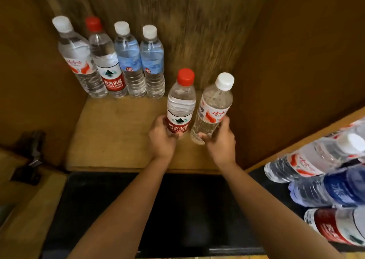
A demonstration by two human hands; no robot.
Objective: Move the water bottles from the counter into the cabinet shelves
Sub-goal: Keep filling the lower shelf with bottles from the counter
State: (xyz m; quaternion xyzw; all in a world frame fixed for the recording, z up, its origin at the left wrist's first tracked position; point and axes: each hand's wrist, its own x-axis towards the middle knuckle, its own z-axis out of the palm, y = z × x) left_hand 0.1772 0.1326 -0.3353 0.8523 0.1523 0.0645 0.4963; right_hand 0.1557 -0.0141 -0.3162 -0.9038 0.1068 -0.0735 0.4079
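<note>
At the far left, a dark hinge (29,156) sits on the edge of the cabinet (296,61). Inside, four bottles stand upright in a row against the back panel at the left of the shelf (118,130), each touching the next: a white-cap bottle (76,55) with a red-and-white label, a red-cap bottle (107,61) with a red label, then two blue-label bottles (129,61) (152,63) with white caps.

Nearer the front, the left hand (162,138) has its grip curled around the lower body of a second red-cap bottle (180,104), thumb across the red label. Just beside it, the right hand (219,140) grasps the lower part of a second white-cap bottle (213,108), which tilts a little to the right. Both held bottles are over the shelf, right of the row and apart from it; whether their bases touch the wood cannot be told.

Below the shelf lies a dark bench (177,209). At its right edge more bottles stand close together: one with a red-and-white label (308,161), one with a dark blue label (331,187), one with a red label (335,227).
</note>
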